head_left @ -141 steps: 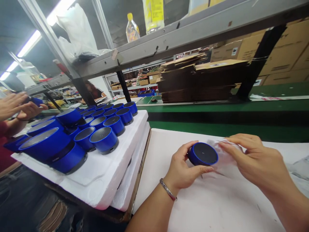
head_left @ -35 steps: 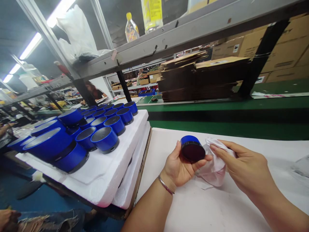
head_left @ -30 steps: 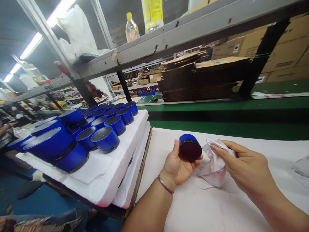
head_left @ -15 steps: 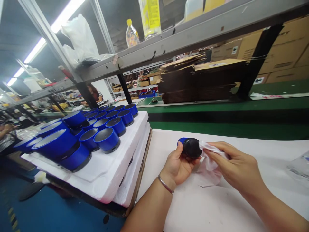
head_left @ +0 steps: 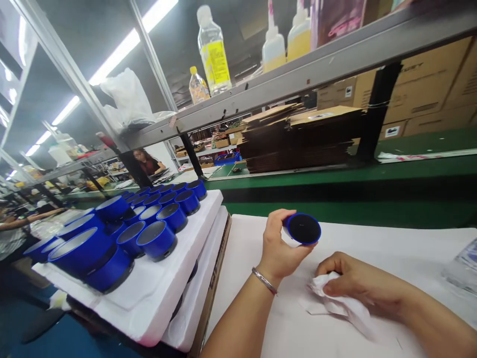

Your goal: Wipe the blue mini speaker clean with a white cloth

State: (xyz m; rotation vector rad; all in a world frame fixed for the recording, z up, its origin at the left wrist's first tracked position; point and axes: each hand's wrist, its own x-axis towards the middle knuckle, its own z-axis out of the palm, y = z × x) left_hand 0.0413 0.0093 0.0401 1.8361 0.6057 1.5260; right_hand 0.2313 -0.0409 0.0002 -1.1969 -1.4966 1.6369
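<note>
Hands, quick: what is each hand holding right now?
Left hand: closed on the blue speaker, lifted off the white table.
Right hand: closed on the white cloth, resting on the table.

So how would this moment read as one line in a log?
left hand: holds blue speaker | right hand: holds white cloth on table | foam tray: more speakers

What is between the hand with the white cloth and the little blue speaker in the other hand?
Nothing visible. The left hand holds the blue speaker up above the white table. The right hand rests lower on the table, pinching the white cloth. Only a bare gap of table lies between them.
</note>
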